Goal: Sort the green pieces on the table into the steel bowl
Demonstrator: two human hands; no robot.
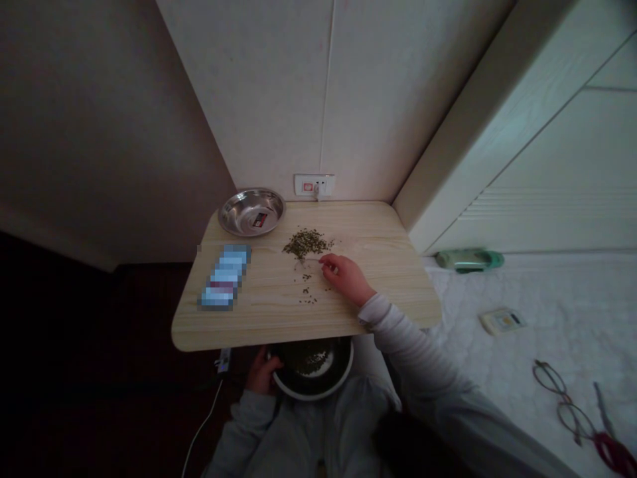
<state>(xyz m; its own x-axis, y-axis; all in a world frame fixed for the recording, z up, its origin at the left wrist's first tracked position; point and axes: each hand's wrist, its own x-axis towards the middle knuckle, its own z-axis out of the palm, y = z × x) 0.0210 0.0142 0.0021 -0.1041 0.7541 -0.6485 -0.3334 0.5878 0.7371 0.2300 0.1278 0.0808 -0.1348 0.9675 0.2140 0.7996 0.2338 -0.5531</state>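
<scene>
A small pile of greenish-brown grains or seeds (305, 243) lies on the pale wooden table (279, 315), with several loose ones scattered nearer to me. Just right of these, my right hand (347, 279) rests low over the tabletop, thumb and fingers drawn together in a pinch. Whatever sits between its fingertips is too small to make out. Below the table's front edge, at my lap, my left hand (262, 373) grips the left rim of a bowl (312, 396), thumb over the edge. That bowl has a white rim, a dark inside and similar grains at the bottom.
A shiny steel basin (249, 216) stands at the table's back left, above a pixelated phone-like screen (226, 275). A wall socket (314, 186) holds a plug. On the white bedding lie a green bottle (468, 259), a small box (501, 321), glasses (565, 399) and a red-handled tool (616, 453).
</scene>
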